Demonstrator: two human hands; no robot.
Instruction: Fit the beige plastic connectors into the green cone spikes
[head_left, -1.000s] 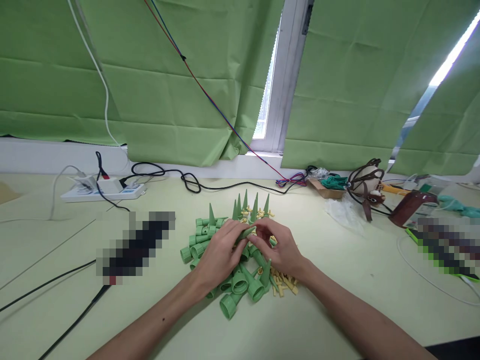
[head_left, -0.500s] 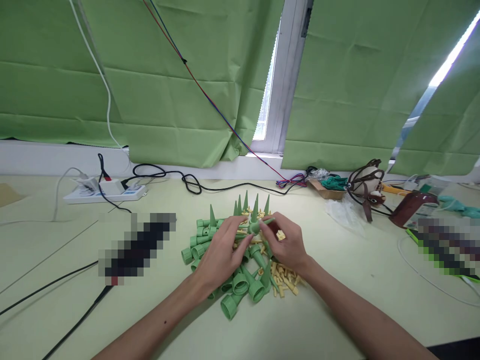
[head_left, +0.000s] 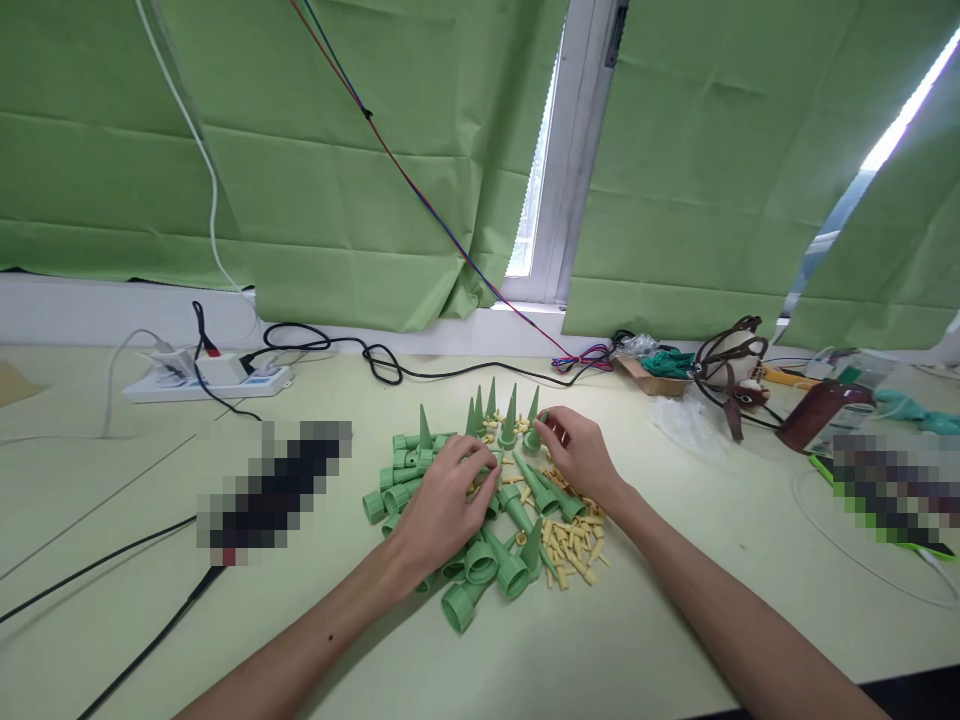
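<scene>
My right hand [head_left: 579, 452] pinches a green cone-shaped nozzle [head_left: 533, 438] at the back right of the pile, beside several green cones [head_left: 508, 425] that stand upright. My left hand [head_left: 452, 490] rests over the left part of the pile, its fingers loosely bent and a gap between thumb and forefinger; nothing shows in it. Beneath and around it lie green nozzles with wide ribbed collars [head_left: 480, 562], many on their sides. Small pale yellow tube-like pieces [head_left: 574, 550] are heaped at the right front, with a few more among the standing cones.
A white power strip [head_left: 206, 380] with plugs and a black cable [head_left: 465, 372] lie along the wall. To the left is a blurred dark object [head_left: 281, 490]. At right are a plastic bag [head_left: 686, 425], a small cardboard box [head_left: 651, 380] and a dark red bottle [head_left: 817, 415].
My right hand has moved slightly right and back, carrying the green nozzle away from my left hand to the row of standing cones. The left hand has barely moved.
</scene>
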